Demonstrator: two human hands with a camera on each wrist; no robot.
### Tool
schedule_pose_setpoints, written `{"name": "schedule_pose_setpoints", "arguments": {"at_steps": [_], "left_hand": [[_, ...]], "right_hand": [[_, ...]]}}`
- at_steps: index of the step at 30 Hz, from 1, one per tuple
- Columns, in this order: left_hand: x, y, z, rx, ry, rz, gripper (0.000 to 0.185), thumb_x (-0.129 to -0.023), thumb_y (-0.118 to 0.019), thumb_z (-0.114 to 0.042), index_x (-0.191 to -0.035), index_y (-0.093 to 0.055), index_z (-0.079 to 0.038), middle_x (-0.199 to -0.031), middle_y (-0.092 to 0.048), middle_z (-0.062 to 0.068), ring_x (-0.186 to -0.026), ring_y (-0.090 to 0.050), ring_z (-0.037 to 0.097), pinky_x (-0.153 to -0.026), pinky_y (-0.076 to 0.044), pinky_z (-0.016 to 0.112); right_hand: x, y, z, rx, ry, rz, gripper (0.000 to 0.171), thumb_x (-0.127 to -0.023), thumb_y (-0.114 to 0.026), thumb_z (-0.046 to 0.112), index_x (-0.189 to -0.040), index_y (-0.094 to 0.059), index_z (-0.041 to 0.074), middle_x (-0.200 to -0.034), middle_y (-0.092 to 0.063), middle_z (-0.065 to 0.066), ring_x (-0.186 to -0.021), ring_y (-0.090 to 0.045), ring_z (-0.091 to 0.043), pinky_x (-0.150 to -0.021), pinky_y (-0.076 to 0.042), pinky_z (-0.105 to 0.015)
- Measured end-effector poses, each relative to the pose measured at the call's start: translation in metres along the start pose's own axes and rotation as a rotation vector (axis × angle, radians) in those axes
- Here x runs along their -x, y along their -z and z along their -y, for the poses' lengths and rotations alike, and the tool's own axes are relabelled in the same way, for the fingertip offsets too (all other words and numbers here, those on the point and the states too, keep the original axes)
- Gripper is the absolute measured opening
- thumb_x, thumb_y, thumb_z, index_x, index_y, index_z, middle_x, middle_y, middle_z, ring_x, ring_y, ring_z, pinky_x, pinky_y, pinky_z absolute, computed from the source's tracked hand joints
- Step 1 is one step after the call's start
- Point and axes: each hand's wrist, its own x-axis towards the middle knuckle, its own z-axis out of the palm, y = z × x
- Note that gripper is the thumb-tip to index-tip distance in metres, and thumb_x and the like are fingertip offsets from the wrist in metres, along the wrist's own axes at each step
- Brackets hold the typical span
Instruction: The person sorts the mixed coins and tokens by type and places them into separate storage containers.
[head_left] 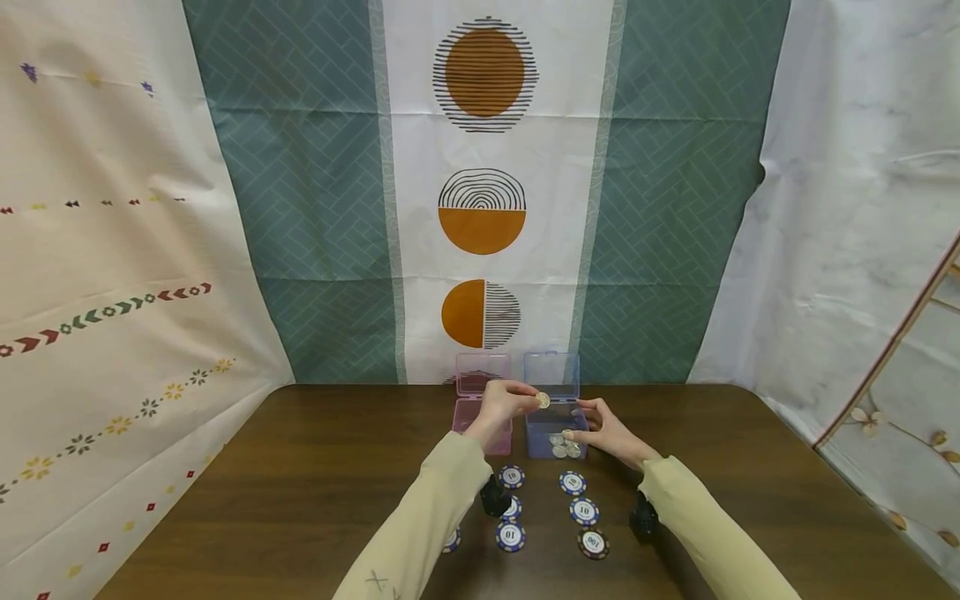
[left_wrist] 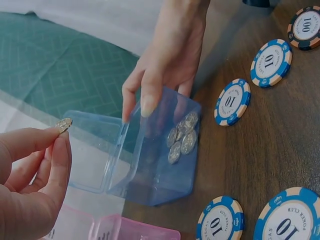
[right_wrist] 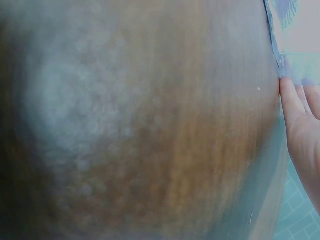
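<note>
Left hand (head_left: 501,407) pinches coin (head_left: 542,401) above blue box (head_left: 553,433); right hand (head_left: 609,432) grips box rim at 3 o'clock. Best: drop low, centred over coins inside.

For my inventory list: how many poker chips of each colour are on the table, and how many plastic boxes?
Blue poker chips: 6
Orange-and-black poker chip: 1
Pink box: 1
Blue box: 1
Total: 9

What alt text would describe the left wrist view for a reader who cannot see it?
The left hand pinches a coin beside an open blue box that holds coins, while the right hand holds the box's rim. Blue poker chips lie on the wooden table.
</note>
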Motion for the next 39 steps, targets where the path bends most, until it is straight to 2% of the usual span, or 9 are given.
{"name": "schedule_pose_setpoints", "arguments": {"at_steps": [3,10,18,26,33,39], "left_hand": [[0.0,0.001,0.003,0.005,0.008,-0.019,0.012,-0.075,-0.068,0.007,-0.086,-0.067,0.01,-0.078,-0.063,0.012,-0.069,-0.064,0.022,-0.067,-0.051,0.031],[-0.004,0.002,0.006,-0.016,-0.005,-0.053,0.012,-0.073,-0.069,0.008,-0.085,-0.067,0.01,-0.076,-0.063,0.012,-0.067,-0.063,0.021,-0.065,-0.051,0.029],[-0.003,0.005,0.007,-0.077,-0.042,-0.07,0.014,-0.073,-0.071,0.004,-0.086,-0.068,0.008,-0.076,-0.064,0.009,-0.067,-0.063,0.02,-0.066,-0.051,0.03],[-0.005,0.006,0.002,-0.051,-0.034,-0.066,0.014,-0.075,-0.07,0.003,-0.088,-0.068,0.007,-0.077,-0.065,0.011,-0.072,-0.065,0.022,-0.075,-0.048,0.039],[-0.005,0.006,0.003,-0.049,-0.028,-0.056,0.017,-0.075,-0.07,0.003,-0.091,-0.066,0.01,-0.078,-0.065,0.012,-0.072,-0.065,0.022,-0.073,-0.049,0.036],[-0.003,0.007,0.002,-0.036,-0.033,-0.051,0.017,-0.076,-0.07,0.003,-0.091,-0.066,0.009,-0.079,-0.065,0.011,-0.072,-0.065,0.022,-0.069,-0.05,0.031]], "right_hand": [[0.001,-0.001,-0.001,-0.012,0.002,0.006,0.061,-0.083,-0.064,0.005,-0.128,-0.023,-0.008,-0.133,-0.027,-0.032,-0.124,-0.022,-0.045,-0.096,-0.023,-0.054],[-0.012,0.004,-0.026,0.015,0.019,-0.011,0.064,-0.082,-0.068,0.015,-0.128,-0.026,-0.001,-0.134,-0.029,-0.026,-0.124,-0.025,-0.041,-0.096,-0.026,-0.053],[-0.016,0.005,-0.028,0.027,0.008,-0.01,0.066,-0.082,-0.068,0.018,-0.129,-0.026,0.0,-0.135,-0.028,-0.025,-0.125,-0.025,-0.039,-0.096,-0.026,-0.052],[-0.015,0.006,-0.023,0.037,0.025,0.0,0.067,-0.082,-0.068,0.02,-0.129,-0.024,0.0,-0.135,-0.026,-0.026,-0.125,-0.023,-0.041,-0.096,-0.024,-0.054],[-0.012,0.006,-0.025,0.088,0.089,0.003,0.065,-0.083,-0.066,0.025,-0.126,-0.025,-0.001,-0.13,-0.03,-0.028,-0.12,-0.028,-0.044,-0.092,-0.031,-0.053],[-0.013,0.007,-0.029,0.034,0.019,-0.01,0.067,-0.082,-0.068,0.02,-0.129,-0.025,-0.001,-0.134,-0.028,-0.026,-0.124,-0.026,-0.04,-0.096,-0.026,-0.053]]}}
